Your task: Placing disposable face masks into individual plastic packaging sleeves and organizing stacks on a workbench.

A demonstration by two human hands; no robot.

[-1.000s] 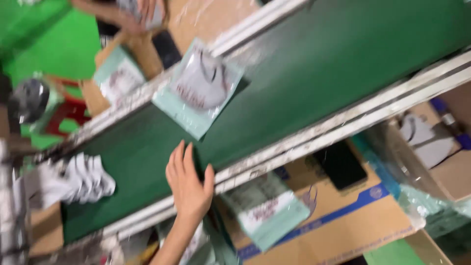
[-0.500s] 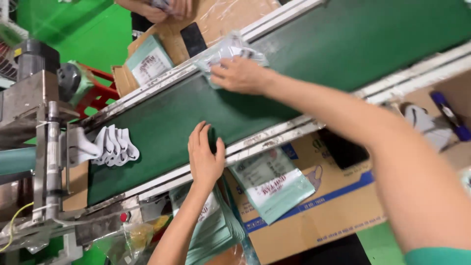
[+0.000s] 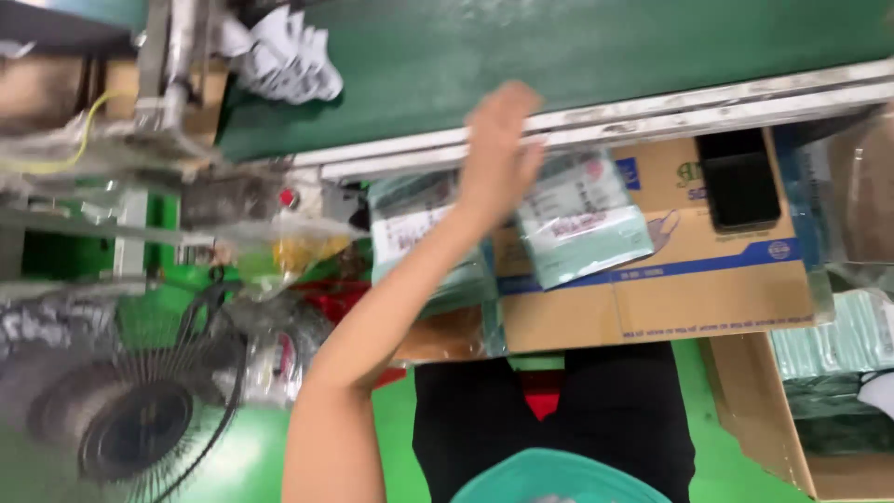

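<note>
A round wire fan (image 3: 140, 424) sits low at 8 o'clock, down by the green floor (image 3: 233, 466). Above it, at 10 o'clock, stands a grey metal machine (image 3: 158, 74) with a yellow wire. Just to its right, a bunch of white masks (image 3: 284, 56) lies on the green belt (image 3: 559, 47), right where the belt runs into the machine.

In the middle, one bare arm goes up from 6 o'clock to 12 o'clock. It looks like the left hand (image 3: 498, 154). The fingers are spread flat and it grips nothing. It rests at the white metal rail (image 3: 708, 98) along the near edge of the belt, maybe to lean there. The right hand is not in the picture.

Just under the hand lie two flat see-through packs, one pack with a white label (image 3: 414, 233) at the left of the wrist, and one pale green pack (image 3: 582, 219) just right of it. They lie on a brown cardboard box (image 3: 670, 298), near enough to grab fast.

At 2 o'clock a black phone (image 3: 740, 177) lies flat on the same box. At 4 o'clock an open carton (image 3: 754, 410) holds a stack of green packs (image 3: 833, 340).
</note>
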